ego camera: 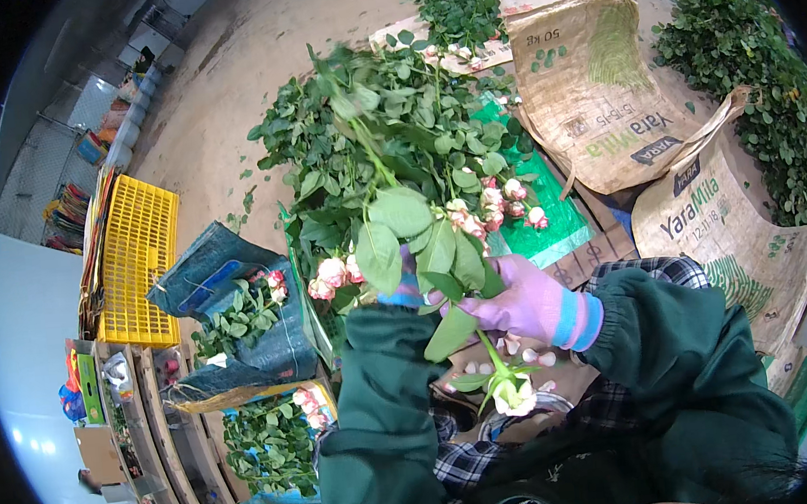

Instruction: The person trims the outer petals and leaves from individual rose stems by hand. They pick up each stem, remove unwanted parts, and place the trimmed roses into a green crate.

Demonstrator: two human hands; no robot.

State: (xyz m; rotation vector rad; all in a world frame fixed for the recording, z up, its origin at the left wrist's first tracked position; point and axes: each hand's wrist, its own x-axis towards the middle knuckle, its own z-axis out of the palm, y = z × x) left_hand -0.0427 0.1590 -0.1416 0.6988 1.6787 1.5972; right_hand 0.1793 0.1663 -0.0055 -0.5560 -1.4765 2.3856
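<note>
In my right hand, which wears a lilac knitted glove with a blue-striped cuff, is the stem of a rose. Its whitish bloom points down toward my lap, and its leafy stem stretches away from me, blurred at the far end. My left hand is close by, mostly hidden behind broad leaves and my sleeve; its fingers cannot be made out. Beyond both hands lies a big heap of leafy rose stems. Pink-and-white rose heads in the heap face me. Loose petals lie below my right hand.
Yara fertilizer sacks lie to the right, beside a long leafy pile. A smaller rose bunch is farther off. At left are a yellow plastic crate, a dark blue sack with roses, another rose bunch and wooden pallets.
</note>
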